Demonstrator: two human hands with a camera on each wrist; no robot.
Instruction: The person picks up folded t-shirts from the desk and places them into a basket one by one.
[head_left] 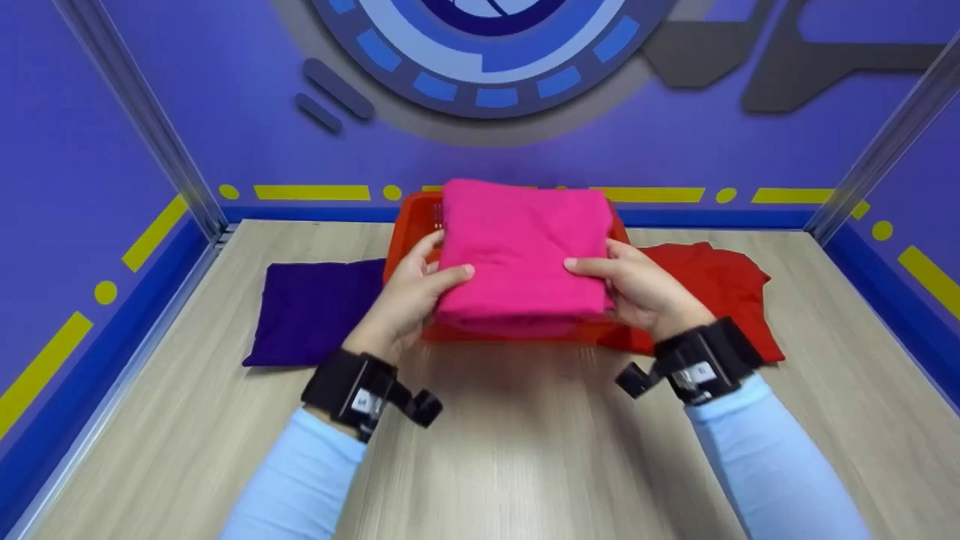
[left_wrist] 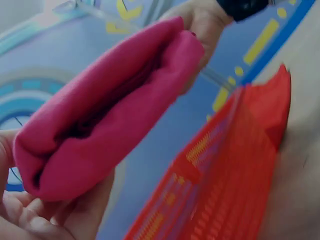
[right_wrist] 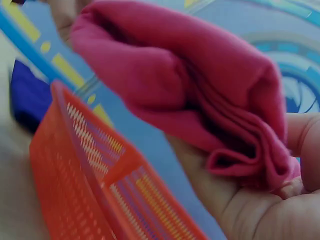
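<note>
A folded pink cloth, thick with several layers, is held up in front of and above a red plastic basket. At its left edge my left hand grips it, thumb on top and fingers underneath. My right hand grips the right edge the same way. Both wrist views show the folded layers of the pink cloth edge-on, with the perforated basket below. In the head view the cloth hides most of the basket's inside.
A folded purple cloth lies on the wooden table left of the basket. To the right, a red cloth lies flat, partly behind my right hand. Blue printed panels stand at the back and both sides.
</note>
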